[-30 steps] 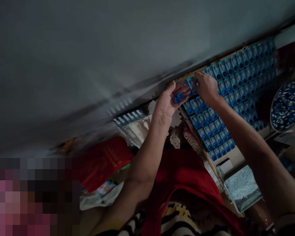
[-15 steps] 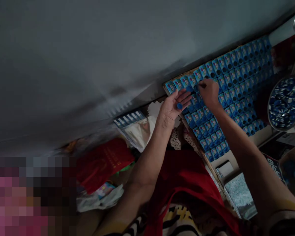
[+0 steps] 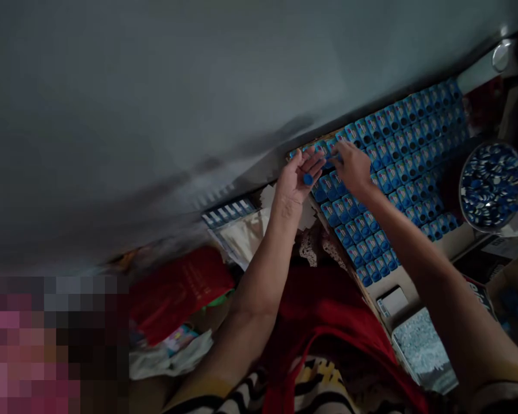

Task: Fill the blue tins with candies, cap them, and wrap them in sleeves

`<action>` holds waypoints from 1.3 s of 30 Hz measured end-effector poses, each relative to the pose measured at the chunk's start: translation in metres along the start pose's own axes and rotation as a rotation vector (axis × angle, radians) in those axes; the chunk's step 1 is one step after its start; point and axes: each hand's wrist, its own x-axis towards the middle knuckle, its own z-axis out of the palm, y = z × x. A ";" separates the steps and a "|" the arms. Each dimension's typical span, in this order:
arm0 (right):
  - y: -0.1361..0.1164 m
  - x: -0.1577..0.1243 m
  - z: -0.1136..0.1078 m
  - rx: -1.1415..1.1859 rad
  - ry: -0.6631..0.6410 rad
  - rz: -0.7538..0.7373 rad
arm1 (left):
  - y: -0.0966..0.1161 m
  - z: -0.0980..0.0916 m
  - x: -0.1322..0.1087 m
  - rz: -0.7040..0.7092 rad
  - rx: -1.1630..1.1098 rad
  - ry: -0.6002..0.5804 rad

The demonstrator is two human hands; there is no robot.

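Note:
A flat cardboard box (image 3: 414,275) holds several rows of small blue packets (image 3: 397,149) standing side by side. My left hand (image 3: 296,181) is cupped palm-up at the box's far left corner, and a small blue cap (image 3: 308,179) rests in its fingers. My right hand (image 3: 349,167) lies just to the right, its fingers pinched on a blue piece (image 3: 333,155) at the packets in the back row. The two hands almost touch.
A round bowl (image 3: 491,187) full of blue and white caps stands at the right. Red cloth (image 3: 179,290) and a clear bag (image 3: 242,236) lie to the left. A grey-speckled pad (image 3: 425,351) sits near the box's front end. A grey wall rises behind.
Both hands have shifted a little left toward the box's far corner. My right hand moved from the second row of packets up to the back row beside my left fingers.

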 end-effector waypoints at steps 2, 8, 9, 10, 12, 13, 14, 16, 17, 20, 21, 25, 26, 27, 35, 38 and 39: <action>-0.019 -0.032 0.008 0.141 -0.043 -0.070 | -0.004 0.001 -0.004 0.014 0.000 -0.002; -0.027 -0.062 0.018 0.361 -0.031 0.004 | -0.020 0.020 0.001 0.037 0.010 -0.004; -0.018 -0.055 0.015 0.348 0.004 0.043 | -0.020 0.023 0.005 0.048 0.034 0.018; -0.009 -0.044 0.010 0.324 0.044 0.086 | -0.019 0.025 0.009 0.069 0.063 0.052; 0.014 -0.016 0.002 0.238 0.117 0.186 | -0.014 0.023 0.016 0.155 0.128 0.139; 0.024 -0.001 0.000 0.180 0.125 0.226 | -0.011 0.019 0.018 0.216 0.162 0.184; 0.032 0.013 -0.002 0.118 0.110 0.255 | -0.008 0.014 0.019 0.279 0.194 0.224; 0.043 0.035 -0.003 -0.016 0.036 0.296 | -0.005 0.001 0.016 0.352 0.239 0.278; 0.046 0.044 -0.003 -0.075 -0.005 0.311 | -0.005 -0.006 0.013 0.350 0.253 0.294; 0.046 0.062 -0.003 -0.181 -0.098 0.351 | -0.009 -0.019 0.006 0.277 0.286 0.375; 0.046 0.067 -0.003 -0.193 -0.124 0.363 | -0.011 -0.018 0.005 0.301 0.296 0.442; 0.040 0.071 -0.005 -0.183 -0.115 0.390 | -0.018 0.027 -0.008 0.458 0.373 0.406; 0.038 0.064 -0.008 -0.166 -0.107 0.374 | -0.019 0.047 -0.014 0.497 0.417 0.351; 0.037 0.052 -0.013 -0.149 -0.109 0.353 | -0.022 0.069 -0.019 0.522 0.464 0.281; 0.157 -0.121 -0.173 -0.098 0.722 0.582 | -0.116 0.283 0.016 0.256 0.675 -0.533; 0.247 -0.139 -0.235 -0.189 0.821 0.554 | -0.185 0.362 0.063 0.333 0.750 -0.815; 0.273 -0.137 -0.246 -0.183 0.757 0.507 | -0.207 0.380 0.077 0.395 0.813 -0.895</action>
